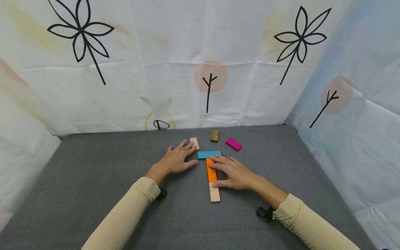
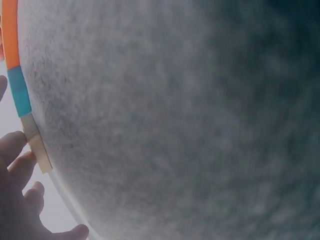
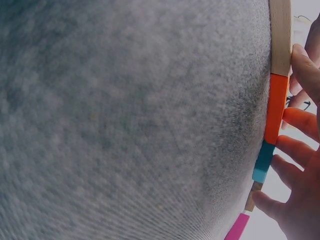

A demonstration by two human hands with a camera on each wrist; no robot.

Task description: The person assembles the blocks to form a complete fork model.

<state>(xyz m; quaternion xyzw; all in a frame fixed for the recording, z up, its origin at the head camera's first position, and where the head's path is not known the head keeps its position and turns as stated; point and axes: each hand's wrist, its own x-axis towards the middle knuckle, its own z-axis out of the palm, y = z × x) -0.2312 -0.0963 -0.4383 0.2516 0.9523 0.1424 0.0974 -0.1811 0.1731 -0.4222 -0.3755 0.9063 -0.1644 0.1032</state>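
Two blocks lie end to end on the grey cloth: an orange block (image 1: 211, 173) and, nearer the person, a plain wooden block (image 1: 214, 195). A blue block (image 1: 207, 155) lies crosswise at the orange one's far end. My right hand (image 1: 235, 173) spreads its fingers over this group, with fingertips at the orange and blue blocks and the thumb at the plain one. With fingers spread, my left hand (image 1: 177, 160) has its fingertips right at a second plain wooden block (image 1: 195, 143), behind the blue block's left end. Its thumb points toward the blue block.
Behind the blue block lie a dark brown block (image 1: 214, 135) and, to its right, a magenta block (image 1: 233, 144). The grey cloth-covered table (image 1: 93, 180) meets a white printed curtain (image 1: 178, 93) at the back, and curtains hang at both sides.
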